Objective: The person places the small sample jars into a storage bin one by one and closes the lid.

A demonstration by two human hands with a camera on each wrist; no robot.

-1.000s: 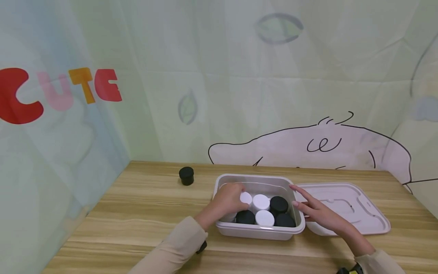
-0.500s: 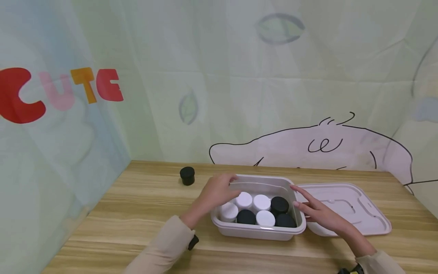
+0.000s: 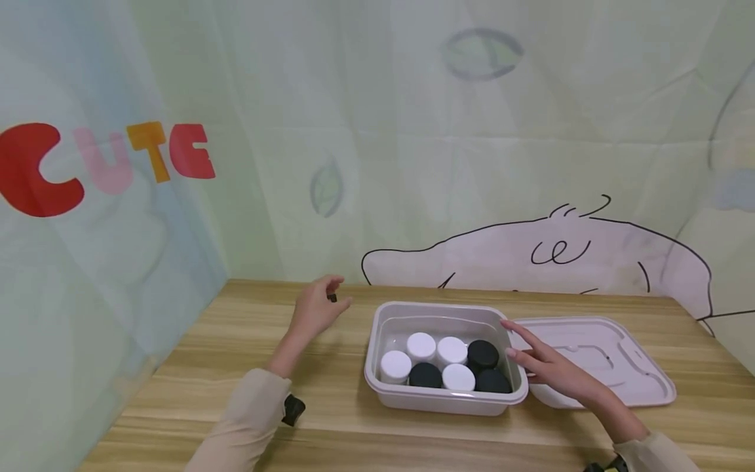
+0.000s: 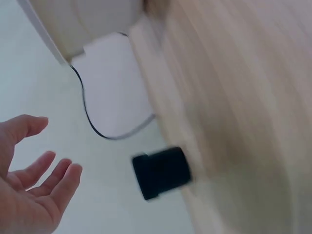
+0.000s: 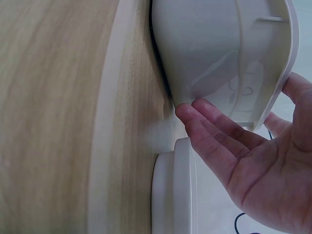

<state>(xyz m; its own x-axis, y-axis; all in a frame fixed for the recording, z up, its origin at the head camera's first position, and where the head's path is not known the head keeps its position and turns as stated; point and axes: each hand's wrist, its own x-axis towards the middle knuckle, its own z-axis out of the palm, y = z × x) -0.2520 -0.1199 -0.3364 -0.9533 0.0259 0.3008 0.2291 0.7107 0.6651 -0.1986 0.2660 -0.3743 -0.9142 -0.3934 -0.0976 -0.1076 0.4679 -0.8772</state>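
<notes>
My left hand (image 3: 312, 309) reaches over the far left of the table with fingers loosely curved and spread, holding nothing. A small black lidded jar (image 4: 162, 171) stands just past its fingertips in the left wrist view; in the head view the hand mostly hides it. My right hand (image 3: 551, 368) rests against the right end of a pale plastic box (image 3: 439, 402). In the right wrist view its extended fingers (image 5: 214, 117) lie along the box's outer wall, thumb side near the rim. Inside the box stand several white-capped jars (image 3: 396, 366) and three black ones (image 3: 483, 354).
A matching pale lid (image 3: 639, 370) lies on the wooden table (image 3: 330, 419) right of the box, partly behind my right forearm. A printed cloth backdrop (image 3: 377, 144) rises along the table's far and left edges.
My left hand has let go of a white jar at the box's left side, drawn out and moved left to the lone black jar. The right hand stays at the box.
</notes>
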